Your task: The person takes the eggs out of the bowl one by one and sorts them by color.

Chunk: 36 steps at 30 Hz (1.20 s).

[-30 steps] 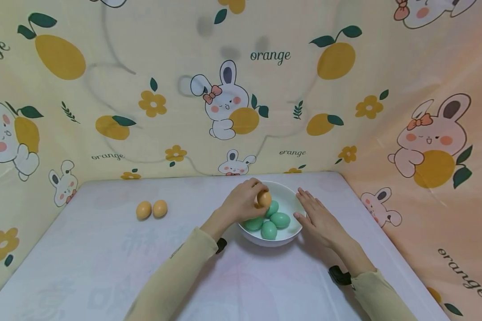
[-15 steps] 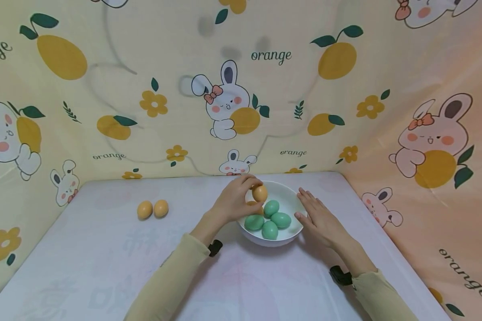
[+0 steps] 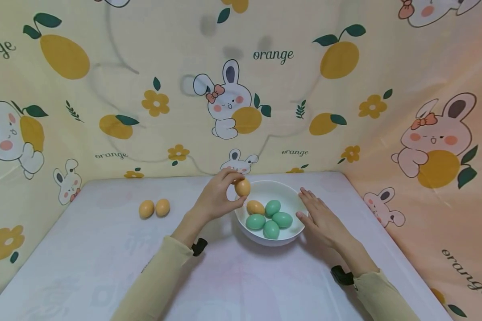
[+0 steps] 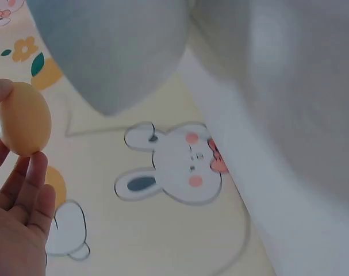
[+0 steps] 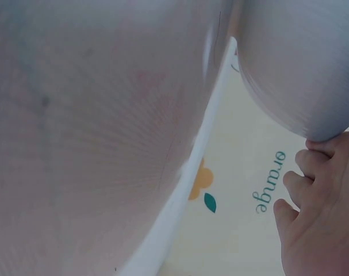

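A light orange egg [image 3: 243, 187] is pinched between the thumb and fingers of my left hand [image 3: 217, 196], raised at the left rim of the white bowl [image 3: 289, 196]. The left wrist view shows the same egg [image 4: 26, 119] held at the fingertips. Inside the bowl lie one orange egg [image 3: 255, 207] and several green eggs [image 3: 282, 220]. My right hand [image 3: 323, 220] rests against the bowl's right side with its fingers straight. From the right wrist, that hand [image 5: 323, 201] appears at the bowl's outer wall [image 5: 300, 63].
Two more orange eggs, a left one [image 3: 146, 209] and a right one [image 3: 162, 207], lie close together on the left of the white-covered table [image 3: 84, 249]. A patterned cloth backdrop [image 3: 176, 49] stands behind the table, and cloth also rises along its right side.
My left hand has lifted and moved left with the orange egg, from over the bowl's inside to its left rim. The orange egg in the bowl has come into view. My right hand stays put.
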Each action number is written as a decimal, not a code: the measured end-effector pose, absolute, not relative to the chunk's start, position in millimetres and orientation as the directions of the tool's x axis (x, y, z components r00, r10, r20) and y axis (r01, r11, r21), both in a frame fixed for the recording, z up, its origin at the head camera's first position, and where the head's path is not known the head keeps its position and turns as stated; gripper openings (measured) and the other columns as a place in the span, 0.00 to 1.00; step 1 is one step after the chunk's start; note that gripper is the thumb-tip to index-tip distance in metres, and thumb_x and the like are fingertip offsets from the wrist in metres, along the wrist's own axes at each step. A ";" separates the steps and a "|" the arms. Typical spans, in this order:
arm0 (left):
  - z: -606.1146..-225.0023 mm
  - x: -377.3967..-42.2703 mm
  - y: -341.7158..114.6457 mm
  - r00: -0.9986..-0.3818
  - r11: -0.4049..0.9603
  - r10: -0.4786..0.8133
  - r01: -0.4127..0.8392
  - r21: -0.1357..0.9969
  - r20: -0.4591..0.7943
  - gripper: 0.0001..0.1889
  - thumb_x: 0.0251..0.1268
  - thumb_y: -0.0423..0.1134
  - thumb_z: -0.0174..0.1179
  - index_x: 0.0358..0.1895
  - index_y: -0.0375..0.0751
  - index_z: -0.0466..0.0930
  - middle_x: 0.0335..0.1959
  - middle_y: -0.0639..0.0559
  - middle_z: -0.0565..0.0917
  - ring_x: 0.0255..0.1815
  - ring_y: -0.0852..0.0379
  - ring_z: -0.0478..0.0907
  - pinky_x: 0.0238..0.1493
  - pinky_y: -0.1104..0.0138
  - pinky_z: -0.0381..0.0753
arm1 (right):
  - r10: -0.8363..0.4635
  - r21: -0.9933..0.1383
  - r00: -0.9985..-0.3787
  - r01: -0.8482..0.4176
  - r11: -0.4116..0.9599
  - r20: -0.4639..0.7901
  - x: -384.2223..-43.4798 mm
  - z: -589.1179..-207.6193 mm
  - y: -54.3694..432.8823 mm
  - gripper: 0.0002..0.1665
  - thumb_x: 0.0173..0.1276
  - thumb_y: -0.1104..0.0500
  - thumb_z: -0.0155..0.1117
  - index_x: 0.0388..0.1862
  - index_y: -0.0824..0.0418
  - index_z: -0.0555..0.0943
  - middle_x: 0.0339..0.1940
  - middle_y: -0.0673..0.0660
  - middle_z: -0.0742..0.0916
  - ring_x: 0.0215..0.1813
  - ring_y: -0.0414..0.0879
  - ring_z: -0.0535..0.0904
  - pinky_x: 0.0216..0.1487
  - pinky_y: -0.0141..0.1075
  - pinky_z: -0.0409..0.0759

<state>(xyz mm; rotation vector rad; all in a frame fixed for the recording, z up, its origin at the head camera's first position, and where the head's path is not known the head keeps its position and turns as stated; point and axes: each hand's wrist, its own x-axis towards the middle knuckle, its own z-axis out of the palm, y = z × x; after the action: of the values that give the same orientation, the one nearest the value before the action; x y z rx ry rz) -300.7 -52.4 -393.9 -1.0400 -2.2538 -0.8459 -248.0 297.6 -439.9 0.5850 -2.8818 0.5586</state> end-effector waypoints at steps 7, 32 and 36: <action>-393.5 -299.9 -84.3 -0.591 0.554 0.457 0.774 0.307 0.665 0.27 0.53 0.37 0.78 0.58 0.37 0.81 0.57 0.46 0.79 0.49 0.51 0.81 0.53 0.60 0.83 | -0.339 -0.327 -0.918 -0.391 0.860 0.205 -248.5 -439.3 297.3 0.44 0.84 0.39 0.46 0.85 0.64 0.54 0.86 0.61 0.56 0.85 0.62 0.48 0.81 0.60 0.49; -414.9 -304.8 -188.6 -0.729 0.698 0.535 0.666 0.263 0.427 0.26 0.52 0.34 0.77 0.55 0.30 0.82 0.54 0.38 0.81 0.53 0.41 0.81 0.58 0.48 0.81 | -0.345 -0.340 -0.912 -0.404 0.849 0.223 -249.0 -441.1 298.0 0.43 0.84 0.41 0.47 0.84 0.66 0.55 0.86 0.62 0.56 0.85 0.63 0.49 0.81 0.60 0.49; -421.3 -306.7 -200.3 -0.757 0.714 0.533 0.642 0.280 0.378 0.25 0.53 0.34 0.77 0.55 0.29 0.83 0.55 0.37 0.82 0.55 0.39 0.81 0.59 0.47 0.80 | -0.343 -0.341 -0.914 -0.400 0.851 0.218 -248.8 -441.2 297.0 0.43 0.84 0.40 0.47 0.84 0.65 0.55 0.86 0.62 0.56 0.85 0.62 0.49 0.81 0.60 0.49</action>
<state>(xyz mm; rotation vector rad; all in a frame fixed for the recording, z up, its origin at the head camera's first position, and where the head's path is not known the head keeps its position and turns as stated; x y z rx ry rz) -306.7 -200.3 -421.3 -0.9292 -2.6509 -0.5803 -248.8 297.0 -441.2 0.5809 -2.8775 0.5786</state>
